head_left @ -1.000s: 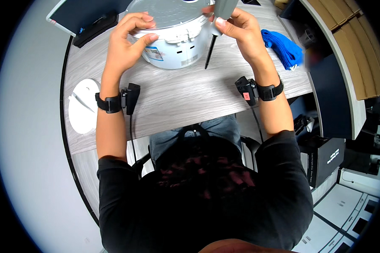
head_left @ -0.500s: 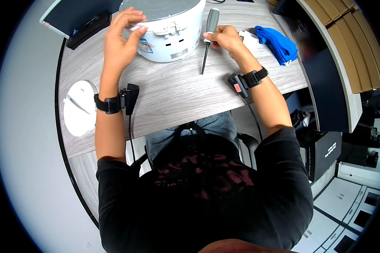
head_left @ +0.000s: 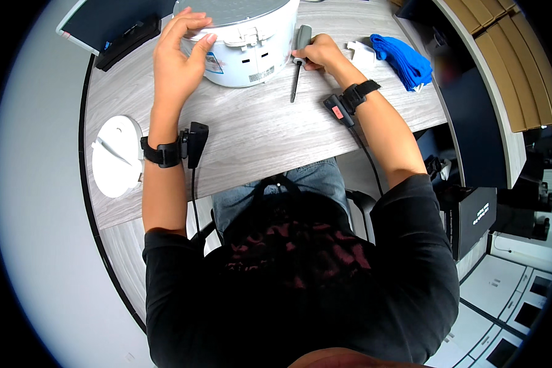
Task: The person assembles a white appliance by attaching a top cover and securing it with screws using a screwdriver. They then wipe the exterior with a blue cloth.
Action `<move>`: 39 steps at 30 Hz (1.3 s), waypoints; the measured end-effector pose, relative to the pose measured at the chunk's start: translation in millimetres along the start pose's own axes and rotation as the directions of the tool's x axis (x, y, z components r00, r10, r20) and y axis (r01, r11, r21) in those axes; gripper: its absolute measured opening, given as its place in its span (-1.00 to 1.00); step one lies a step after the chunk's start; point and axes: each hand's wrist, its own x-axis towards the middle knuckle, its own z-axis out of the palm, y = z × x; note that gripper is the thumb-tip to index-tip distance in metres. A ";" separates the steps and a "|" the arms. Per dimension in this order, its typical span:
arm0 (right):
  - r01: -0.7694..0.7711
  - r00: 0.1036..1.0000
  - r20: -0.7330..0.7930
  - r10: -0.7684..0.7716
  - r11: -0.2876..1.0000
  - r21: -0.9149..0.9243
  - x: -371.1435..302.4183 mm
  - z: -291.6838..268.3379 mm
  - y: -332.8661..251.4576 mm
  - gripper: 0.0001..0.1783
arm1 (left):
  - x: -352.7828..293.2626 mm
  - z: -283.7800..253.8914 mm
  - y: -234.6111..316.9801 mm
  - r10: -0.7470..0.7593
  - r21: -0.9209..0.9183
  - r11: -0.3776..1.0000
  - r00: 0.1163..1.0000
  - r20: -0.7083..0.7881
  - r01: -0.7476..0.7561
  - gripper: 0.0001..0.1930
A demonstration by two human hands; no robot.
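Note:
A round white rice cooker point(head_left: 233, 64) with a grey metal top stands at the far edge of my view, its front catch and slots facing me. My left hand point(head_left: 181, 55) grips its left rim, fingers on top and thumb against the side. In my right hand point(head_left: 319, 53), just right of the cooker, is a screwdriver point(head_left: 303, 38) with a grey handle. Its dark shaft points down and toward me, the tip apart from the cooker. My right fingers and thumb close around the lower part of the handle.
On the left of the wooden desk point(head_left: 257, 129) lies a white oval plastic cover point(head_left: 113, 172). A blue cloth point(head_left: 405, 64) lies at the right beside a small white part point(head_left: 362, 55). A monitor point(head_left: 98, 27) stands far left; shelves with cardboard boxes point(head_left: 509, 67) border the right.
My right hand has shifted slightly left with the screwdriver, whose handle now sits lower in my grip, closer to the cooker. My left hand stays on the rim.

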 end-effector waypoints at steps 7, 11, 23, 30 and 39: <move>-0.028 1.000 -0.001 0.028 0.996 -0.084 16.6 2.2 3.2 -0.57 | -1.0 0.5 18.4 -0.029 0.134 0.990 0.998 -0.053 0.036 -0.76; 0.006 1.000 -0.027 -0.009 0.994 -0.111 6.4 -0.5 1.3 -0.57 | -5.1 -0.1 44.3 0.037 0.226 0.974 0.994 -0.099 -0.014 -0.78; 0.438 0.880 -0.044 -0.473 0.843 -0.311 -5.7 -95.7 52.3 -0.57 | -30.7 51.2 115.5 -0.074 -0.372 0.912 0.960 0.269 0.174 -0.91; 0.313 0.911 0.037 -0.411 0.629 -0.711 32.5 -110.1 93.2 -0.26 | -51.1 85.0 120.2 -0.209 -0.256 0.881 0.814 0.542 0.397 -0.84; 0.199 0.971 0.058 -0.233 0.642 -0.740 41.2 -101.9 92.3 -0.09 | -71.1 84.8 114.8 -0.326 -0.226 0.825 0.763 0.558 0.518 -0.86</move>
